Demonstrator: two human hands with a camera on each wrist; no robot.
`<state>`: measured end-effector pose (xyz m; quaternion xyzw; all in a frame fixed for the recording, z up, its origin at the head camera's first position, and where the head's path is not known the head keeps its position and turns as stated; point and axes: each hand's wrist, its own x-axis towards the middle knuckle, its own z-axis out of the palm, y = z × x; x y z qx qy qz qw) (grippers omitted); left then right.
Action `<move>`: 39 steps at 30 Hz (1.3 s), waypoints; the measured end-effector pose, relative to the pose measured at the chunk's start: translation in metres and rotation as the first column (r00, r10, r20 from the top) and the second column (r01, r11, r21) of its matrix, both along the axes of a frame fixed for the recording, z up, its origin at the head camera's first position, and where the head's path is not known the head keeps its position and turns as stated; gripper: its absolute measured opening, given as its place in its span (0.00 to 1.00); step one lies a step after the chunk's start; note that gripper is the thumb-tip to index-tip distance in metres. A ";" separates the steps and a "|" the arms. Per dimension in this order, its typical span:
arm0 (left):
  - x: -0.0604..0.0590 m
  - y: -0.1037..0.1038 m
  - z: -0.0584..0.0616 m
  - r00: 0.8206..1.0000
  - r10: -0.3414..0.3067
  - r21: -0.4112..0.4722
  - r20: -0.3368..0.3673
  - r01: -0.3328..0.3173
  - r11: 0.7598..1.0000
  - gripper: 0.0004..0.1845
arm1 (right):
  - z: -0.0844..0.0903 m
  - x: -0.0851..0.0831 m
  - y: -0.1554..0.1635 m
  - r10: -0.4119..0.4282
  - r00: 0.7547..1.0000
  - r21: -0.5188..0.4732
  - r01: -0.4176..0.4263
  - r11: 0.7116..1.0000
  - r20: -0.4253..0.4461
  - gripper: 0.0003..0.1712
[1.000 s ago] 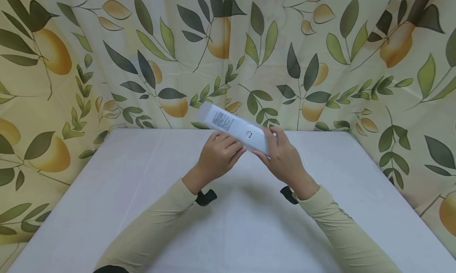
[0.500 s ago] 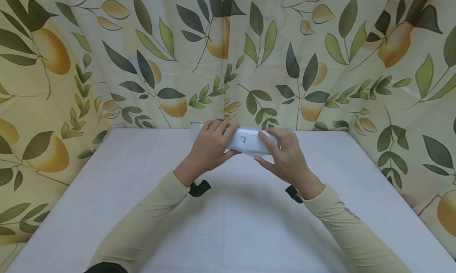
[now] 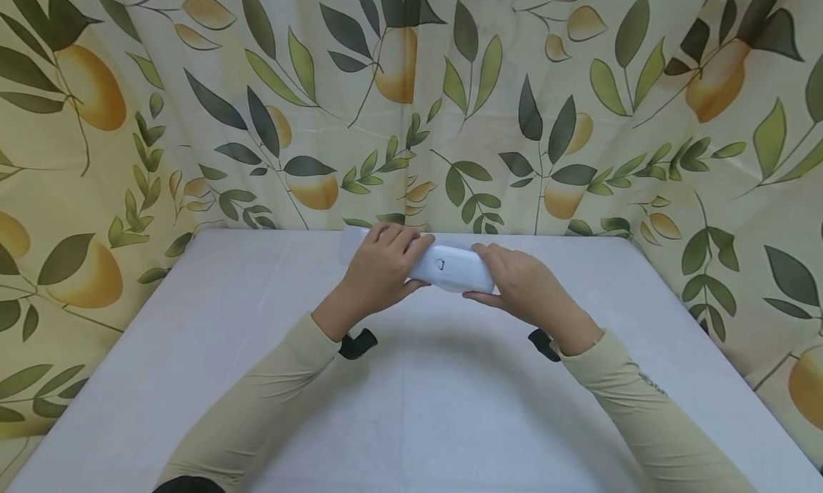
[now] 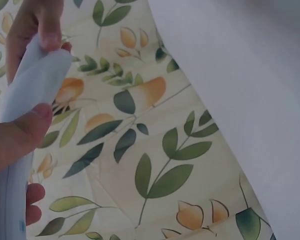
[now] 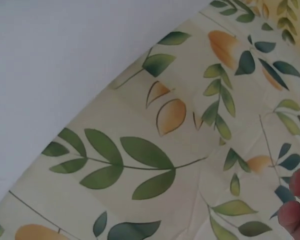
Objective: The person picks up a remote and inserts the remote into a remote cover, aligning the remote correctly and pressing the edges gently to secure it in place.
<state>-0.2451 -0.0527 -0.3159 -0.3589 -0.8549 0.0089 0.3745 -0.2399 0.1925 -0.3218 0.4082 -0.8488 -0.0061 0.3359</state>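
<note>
A white remote control [image 3: 453, 268] is held up over the table, its back with the small battery-cover latch facing the head camera. My left hand [image 3: 384, 264] grips its left half, fingers over the top and thumb below; a translucent end sticks out past the knuckles. The printed label is hidden under that hand. At the other end, my right hand [image 3: 529, 284] pinches the remote between fingers above and thumb below. The left wrist view shows the left thumb [image 4: 22, 131] along the remote's side. Only fingertips [image 5: 296, 215] of the right hand enter the right wrist view.
A white-covered table [image 3: 411, 407] spreads beneath both arms. Behind it and along both sides hangs a curtain [image 3: 386, 143] patterned with leaves and fruit. Black straps with small mounts [image 3: 358, 344] sit at both wrists.
The remote has come down and turned from a slant to nearly level. My left hand has shifted from its lower edge to over its labelled half, and my right hand has regripped the right end.
</note>
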 end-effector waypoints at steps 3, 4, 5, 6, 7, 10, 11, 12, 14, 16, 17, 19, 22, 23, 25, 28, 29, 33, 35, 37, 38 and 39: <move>-0.001 -0.001 0.001 0.999 -0.045 -0.037 0.022 0.046 0.998 0.32 | -0.001 0.001 0.000 0.001 1.000 0.043 0.000 0.999 -0.015 0.41; -0.001 -0.001 0.001 0.998 -0.061 -0.048 0.035 0.062 0.997 0.32 | -0.001 0.001 0.000 -0.001 1.000 0.057 0.003 0.998 -0.029 0.41; -0.001 -0.001 0.002 0.996 -0.073 -0.056 0.050 0.076 0.996 0.32 | -0.002 0.001 0.000 -0.002 0.999 0.064 0.004 0.998 -0.037 0.40; -0.001 -0.001 0.002 0.995 -0.082 -0.063 0.062 0.086 0.994 0.32 | -0.003 0.001 0.000 -0.005 0.999 0.066 0.007 0.998 -0.040 0.41; -0.001 0.000 0.002 0.993 -0.088 -0.070 0.074 0.093 0.993 0.32 | -0.003 0.000 0.000 -0.010 0.999 0.069 0.012 0.998 -0.040 0.41; -0.002 0.001 0.002 0.992 -0.092 -0.083 0.089 0.099 0.992 0.31 | -0.007 0.000 -0.001 -0.030 0.999 0.068 0.032 0.997 -0.032 0.41; -0.002 0.002 0.002 0.992 -0.090 -0.084 0.088 0.098 0.992 0.31 | -0.008 0.000 -0.001 -0.038 0.999 0.063 0.040 0.997 -0.029 0.41; -0.003 0.003 0.002 0.993 -0.086 -0.085 0.086 0.094 0.992 0.31 | -0.009 -0.001 -0.002 -0.046 0.998 0.058 0.048 0.997 -0.030 0.41; -0.003 0.004 0.004 0.995 -0.071 -0.079 0.076 0.077 0.994 0.30 | -0.010 -0.001 -0.003 -0.056 0.998 0.037 0.057 0.998 -0.031 0.41; -0.004 0.005 0.004 0.997 -0.049 -0.064 0.065 0.054 0.997 0.31 | -0.010 -0.002 -0.005 -0.068 0.997 0.011 0.068 0.998 -0.038 0.40; -0.005 0.005 0.004 0.998 -0.039 -0.052 0.053 0.041 0.998 0.32 | -0.010 -0.002 -0.006 -0.072 0.997 -0.006 0.072 0.997 -0.034 0.40; -0.007 0.005 0.004 1.000 -0.014 -0.022 -0.008 0.014 1.000 0.32 | -0.009 -0.002 -0.007 -0.073 0.997 -0.044 0.072 0.996 -0.016 0.39; -0.010 0.003 0.001 0.989 0.015 0.013 -0.148 -0.013 1.000 0.28 | -0.005 0.001 -0.006 -0.061 0.997 -0.102 0.066 0.993 0.054 0.37; -0.010 0.002 0.001 0.979 0.022 0.024 -0.201 -0.017 1.000 0.27 | -0.003 0.002 -0.006 -0.049 0.995 -0.121 0.059 0.991 0.084 0.36; -0.011 0.000 0.001 0.962 0.029 0.040 -0.271 -0.019 0.999 0.24 | -0.001 0.003 -0.005 -0.025 0.991 -0.149 0.044 0.988 0.130 0.35; -0.013 -0.003 0.000 0.959 0.013 0.056 -0.284 0.003 0.998 0.21 | 0.002 0.004 -0.004 -0.009 0.991 -0.167 0.032 0.985 0.133 0.39; -0.013 -0.003 0.000 0.960 0.006 0.059 -0.279 0.011 0.998 0.21 | 0.002 0.004 -0.003 -0.012 0.992 -0.168 0.033 0.985 0.123 0.41; -0.015 -0.005 -0.002 0.954 0.011 0.074 -0.301 0.012 0.997 0.19 | 0.003 0.005 -0.003 -0.027 0.988 -0.193 0.057 0.979 0.150 0.37; -0.016 -0.005 -0.004 0.947 0.022 0.075 -0.321 0.002 0.997 0.18 | 0.004 0.006 -0.003 -0.033 0.974 -0.227 0.085 0.970 0.223 0.29; -0.017 -0.006 -0.006 0.952 0.020 0.064 -0.305 -0.001 0.998 0.18 | 0.006 0.007 -0.003 -0.040 0.952 -0.271 0.126 0.954 0.304 0.20; -0.018 -0.006 -0.007 0.960 0.009 0.055 -0.281 0.007 0.998 0.19 | 0.008 0.008 -0.004 -0.045 0.939 -0.294 0.152 0.944 0.341 0.16; -0.018 -0.006 -0.008 0.969 -0.003 0.043 -0.249 0.014 0.999 0.21 | 0.010 0.008 -0.004 -0.049 0.926 -0.311 0.175 0.934 0.374 0.14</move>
